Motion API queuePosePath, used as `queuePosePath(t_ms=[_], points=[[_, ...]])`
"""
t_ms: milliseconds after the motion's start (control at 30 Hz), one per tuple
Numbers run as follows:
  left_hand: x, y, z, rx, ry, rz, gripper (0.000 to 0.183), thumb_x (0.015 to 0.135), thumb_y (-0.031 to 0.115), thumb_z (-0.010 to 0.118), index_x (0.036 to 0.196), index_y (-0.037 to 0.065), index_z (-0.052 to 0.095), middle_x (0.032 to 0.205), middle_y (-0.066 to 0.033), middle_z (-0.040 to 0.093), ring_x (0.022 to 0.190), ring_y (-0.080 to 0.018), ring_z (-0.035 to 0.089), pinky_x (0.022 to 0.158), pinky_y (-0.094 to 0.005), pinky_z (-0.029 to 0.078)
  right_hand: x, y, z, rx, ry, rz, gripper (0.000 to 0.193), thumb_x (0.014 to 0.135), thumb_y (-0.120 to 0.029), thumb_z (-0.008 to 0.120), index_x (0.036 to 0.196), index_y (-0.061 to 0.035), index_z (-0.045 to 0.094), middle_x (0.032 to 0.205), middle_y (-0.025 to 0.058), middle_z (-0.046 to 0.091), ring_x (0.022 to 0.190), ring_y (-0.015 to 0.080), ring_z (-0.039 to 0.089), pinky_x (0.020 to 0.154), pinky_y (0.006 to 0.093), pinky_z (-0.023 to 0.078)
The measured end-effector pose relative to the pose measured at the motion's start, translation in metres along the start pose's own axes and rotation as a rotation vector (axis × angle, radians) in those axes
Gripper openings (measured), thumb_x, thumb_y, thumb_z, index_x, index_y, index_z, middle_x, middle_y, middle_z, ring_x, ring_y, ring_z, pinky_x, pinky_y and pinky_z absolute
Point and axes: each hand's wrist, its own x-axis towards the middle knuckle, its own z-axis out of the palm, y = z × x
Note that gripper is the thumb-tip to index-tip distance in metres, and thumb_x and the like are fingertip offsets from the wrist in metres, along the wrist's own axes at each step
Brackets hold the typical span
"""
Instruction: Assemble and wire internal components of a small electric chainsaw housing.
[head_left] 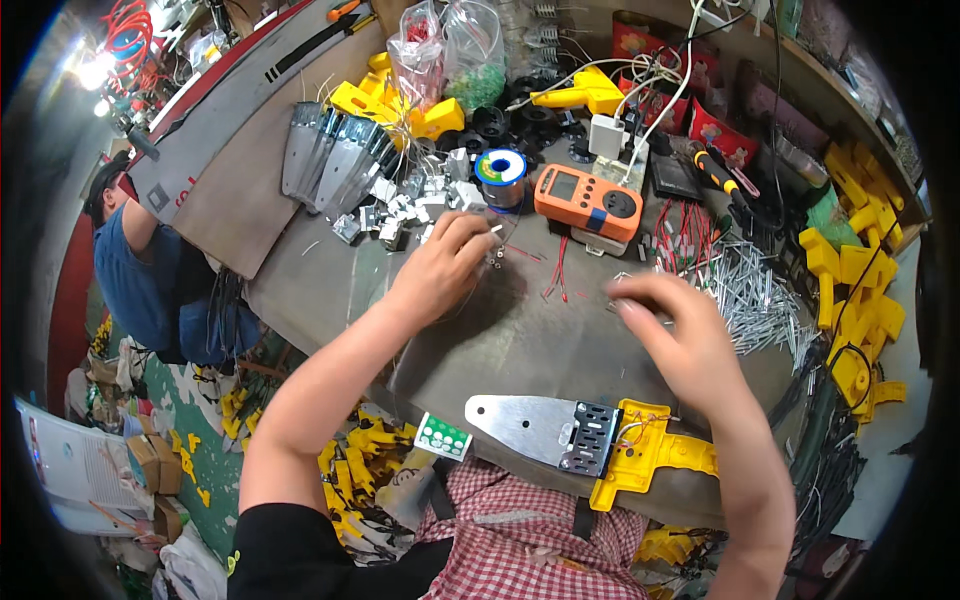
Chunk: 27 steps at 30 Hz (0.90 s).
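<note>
My left hand [445, 262] is over the middle of the bench, its fingers closed around a small white piece [496, 230]. A few tiny white bits [494, 260] lie just beneath those fingertips. To the right, my right hand [685, 335] hangs above the bench, thumb and forefinger stretched out and slightly apart, with the tips blurred. Its nearest things are red-and-white wire leads [680, 235] and a heap of silvery metal pins [755, 300]. At the front edge lies a yellow plastic handle shell [640, 455] joined to a tapered metal plate [525, 422] by a black slotted piece [590, 440].
An orange meter [588, 203] and a solder spool [500, 180] stand mid-bench. Metal boxes [430, 200] and tapered plates [345, 160] are left. Yellow shells [860, 270] pile right, near a screwdriver [715, 172]. Another person [160, 260] sits left. A green-and-white card [443, 436] is at the edge.
</note>
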Motion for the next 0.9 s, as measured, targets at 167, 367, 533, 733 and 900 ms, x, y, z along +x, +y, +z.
queuePosePath(t_ms=[167, 367, 533, 733, 900], points=[[-0.012, 0.017, -0.001, -0.143, 0.172, -0.019, 0.058, 0.056, 0.000, 0.072, 0.110, 0.005, 0.051, 0.113, -0.0126, 0.049, 0.109, -0.0340, 0.048, 0.091, -0.0414, 0.044, 0.117, 0.023, 0.076, 0.259, -0.240, 0.427, 0.051, 0.089, -0.035, 0.057, 0.122, 0.0027, 0.051, 0.094, 0.0162, 0.065, 0.078, 0.0191, 0.064, 0.066, 0.0298, 0.051], [-0.021, -0.009, 0.009, -0.355, 0.302, -0.260, 0.065, 0.066, 0.011, 0.074, 0.124, 0.008, 0.045, 0.127, -0.0130, 0.046, 0.121, -0.0338, 0.043, 0.100, -0.0455, 0.038, 0.149, 0.031, 0.093, -0.206, -0.287, 0.363, 0.063, 0.082, -0.036, 0.061, 0.134, -0.0047, 0.042, 0.115, 0.0211, 0.060, 0.104, 0.0291, 0.060, 0.089, 0.0376, 0.045], [-0.001, -0.049, 0.016, 0.252, -0.227, -0.426, 0.069, 0.079, 0.034, 0.065, 0.135, 0.006, 0.037, 0.143, -0.0096, 0.036, 0.134, -0.0287, 0.031, 0.110, -0.0577, 0.016, 0.101, 0.006, 0.047, -0.508, -0.181, 0.149, 0.048, 0.084, -0.022, 0.052, 0.128, -0.0047, 0.050, 0.104, 0.0226, 0.063, 0.100, 0.0325, 0.061, 0.086, 0.0397, 0.047], [0.012, -0.020, -0.004, 0.110, 0.087, -0.404, 0.048, 0.071, 0.005, 0.064, 0.118, 0.004, 0.054, 0.129, -0.0147, 0.049, 0.125, -0.0307, 0.043, 0.104, -0.0523, 0.027, 0.019, -0.020, -0.020, -0.359, -0.099, 0.288, 0.046, 0.085, -0.019, 0.051, 0.129, -0.0089, 0.051, 0.085, 0.0246, 0.062, 0.079, 0.0347, 0.063, 0.075, 0.0401, 0.048], [0.043, 0.063, -0.050, 0.074, 0.170, 0.001, 0.037, 0.069, 0.001, 0.059, 0.106, 0.006, 0.058, 0.104, -0.0078, 0.058, 0.103, -0.0267, 0.054, 0.091, -0.0418, 0.040, -0.049, -0.040, -0.030, -0.171, 0.036, 0.165, 0.043, 0.084, -0.013, 0.055, 0.127, -0.0083, 0.054, 0.080, 0.0113, 0.062, 0.079, 0.0248, 0.058, 0.081, 0.0350, 0.043]])
